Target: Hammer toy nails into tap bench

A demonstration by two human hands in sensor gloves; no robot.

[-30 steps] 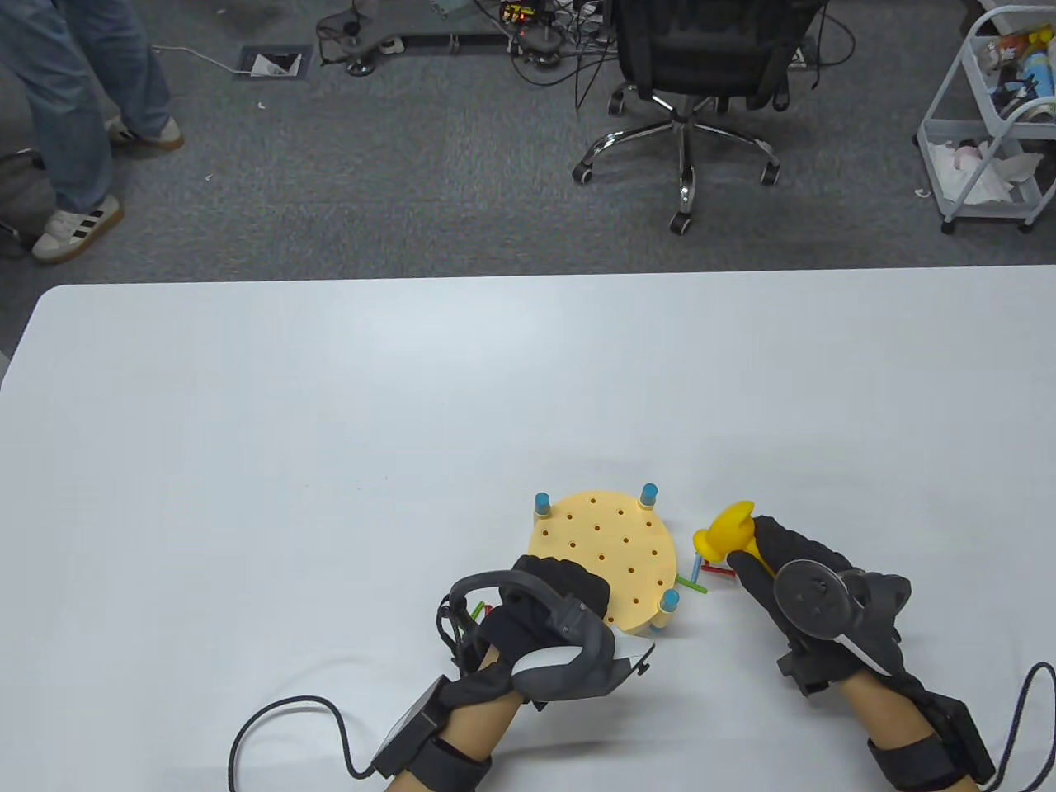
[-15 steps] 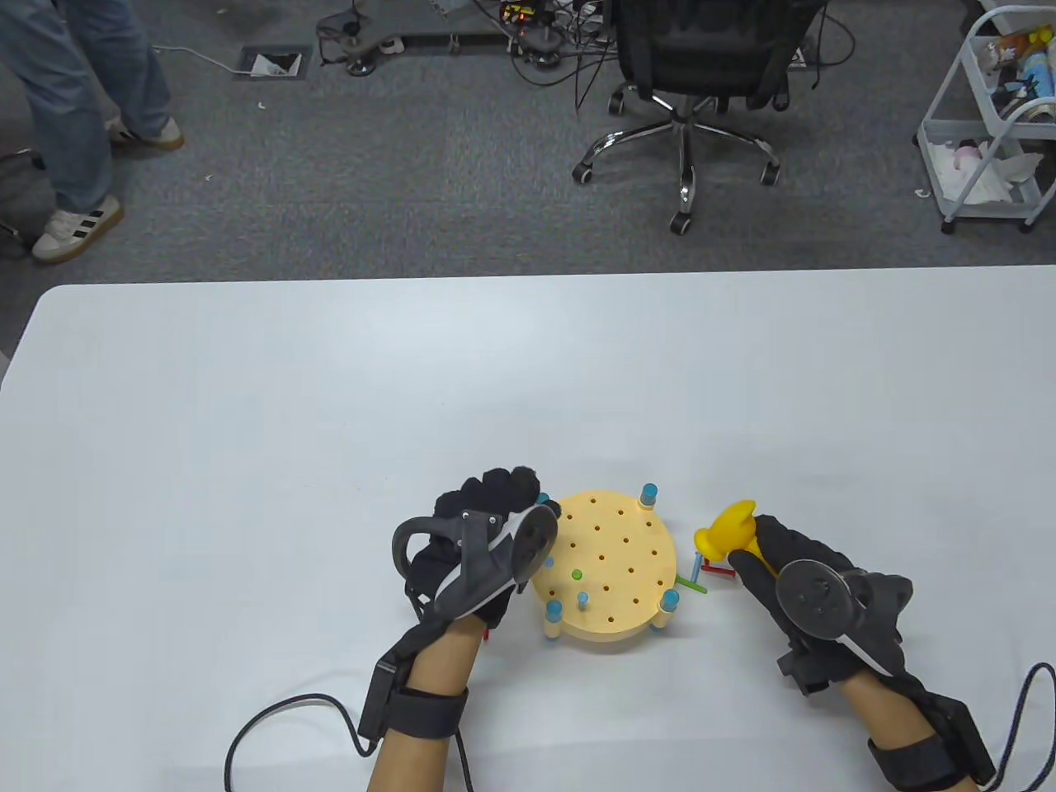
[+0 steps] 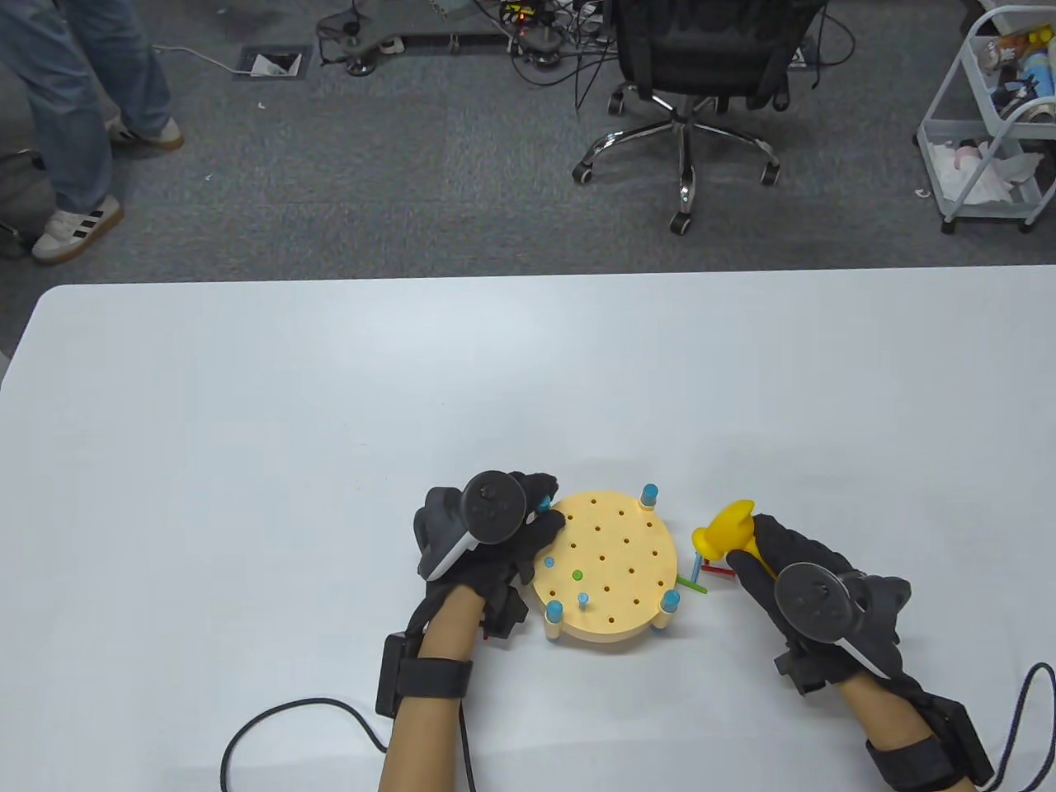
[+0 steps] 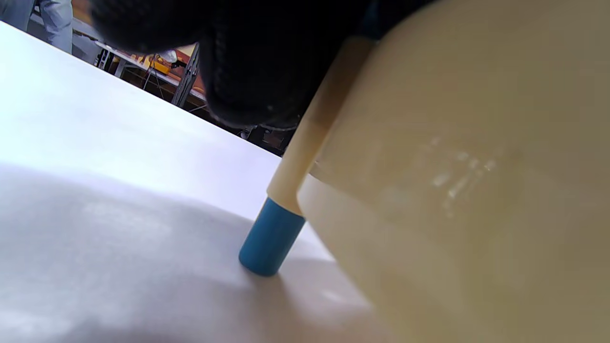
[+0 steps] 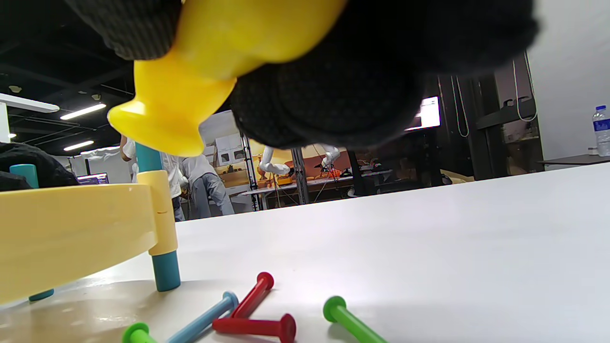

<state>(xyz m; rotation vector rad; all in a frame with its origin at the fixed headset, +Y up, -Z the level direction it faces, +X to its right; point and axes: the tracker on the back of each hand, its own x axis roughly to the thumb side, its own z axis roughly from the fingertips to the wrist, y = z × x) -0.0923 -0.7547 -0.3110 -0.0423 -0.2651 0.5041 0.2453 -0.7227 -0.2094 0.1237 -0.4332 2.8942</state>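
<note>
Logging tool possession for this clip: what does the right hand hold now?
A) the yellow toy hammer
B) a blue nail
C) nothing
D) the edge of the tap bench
A: the right hand grips the yellow toy hammer beside the tap bench, whose edge the left hand touches.
</note>
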